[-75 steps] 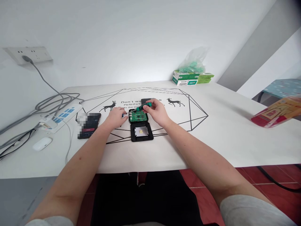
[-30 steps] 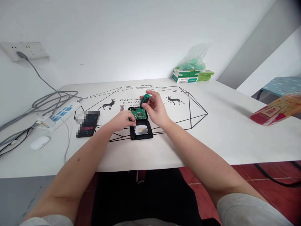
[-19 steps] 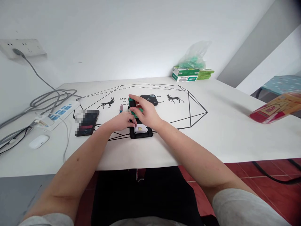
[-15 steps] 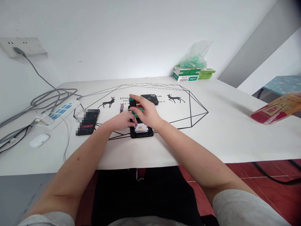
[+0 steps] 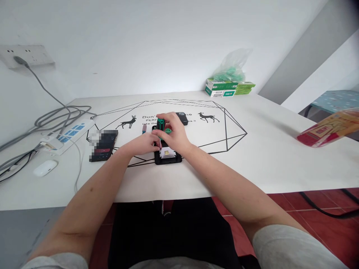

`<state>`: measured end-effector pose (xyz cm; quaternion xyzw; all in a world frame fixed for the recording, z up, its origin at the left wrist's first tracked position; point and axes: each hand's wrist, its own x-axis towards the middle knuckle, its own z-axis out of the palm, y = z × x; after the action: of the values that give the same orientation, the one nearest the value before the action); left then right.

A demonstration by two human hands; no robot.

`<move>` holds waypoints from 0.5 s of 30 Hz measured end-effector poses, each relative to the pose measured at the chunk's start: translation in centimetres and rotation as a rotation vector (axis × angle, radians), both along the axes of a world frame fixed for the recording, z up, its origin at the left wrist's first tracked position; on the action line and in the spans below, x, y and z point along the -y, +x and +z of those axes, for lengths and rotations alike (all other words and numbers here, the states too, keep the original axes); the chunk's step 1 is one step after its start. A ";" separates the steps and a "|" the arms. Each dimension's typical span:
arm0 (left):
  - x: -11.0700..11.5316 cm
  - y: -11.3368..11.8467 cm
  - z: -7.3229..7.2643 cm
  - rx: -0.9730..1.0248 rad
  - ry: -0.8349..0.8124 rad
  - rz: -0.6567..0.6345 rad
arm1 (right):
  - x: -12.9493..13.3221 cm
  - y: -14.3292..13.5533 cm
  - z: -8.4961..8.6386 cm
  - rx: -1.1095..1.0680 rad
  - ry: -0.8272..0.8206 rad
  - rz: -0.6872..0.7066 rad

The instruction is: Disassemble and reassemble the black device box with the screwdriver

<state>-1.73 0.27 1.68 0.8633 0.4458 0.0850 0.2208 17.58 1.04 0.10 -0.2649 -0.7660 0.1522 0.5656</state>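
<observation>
My right hand [image 5: 174,131] is wrapped round a green-and-black screwdriver handle [image 5: 160,124], which stands nearly upright. Its thin shaft points down at the left side of an opened black device [image 5: 168,161]. A white part with a small gold square [image 5: 167,152] shows inside the device's lower half. My left hand [image 5: 145,144] has its fingers pressed together at the shaft and the device's left edge; whatever they may pinch is too small to make out. Part of the green board [image 5: 168,131] shows beneath my right hand.
A black flat piece [image 5: 182,118] lies behind my right hand. A small screwdriver [image 5: 144,128], a phone [image 5: 109,144], a white case [image 5: 45,168] and a power strip [image 5: 73,134] are at left. Boxes [image 5: 223,86] stand at the back; a colourful packet [image 5: 322,130] is at right.
The green-and-black handle has become more upright in my right hand, which has shifted slightly over the device. My left hand stays in nearly the same place.
</observation>
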 end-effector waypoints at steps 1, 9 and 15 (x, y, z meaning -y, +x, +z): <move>-0.1 0.0 0.0 -0.007 0.008 0.002 | 0.0 0.0 0.0 0.005 0.004 -0.006; 0.5 0.2 0.5 0.011 -0.037 -0.003 | 0.3 0.5 0.2 -0.001 0.123 0.013; 0.6 -0.2 1.1 0.036 0.000 -0.021 | 0.8 0.2 0.1 -0.111 -0.067 0.155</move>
<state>-1.94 -0.32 2.80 0.8664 0.4326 0.0982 0.2293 17.83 0.22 0.24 -0.2147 -0.7461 0.2353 0.5848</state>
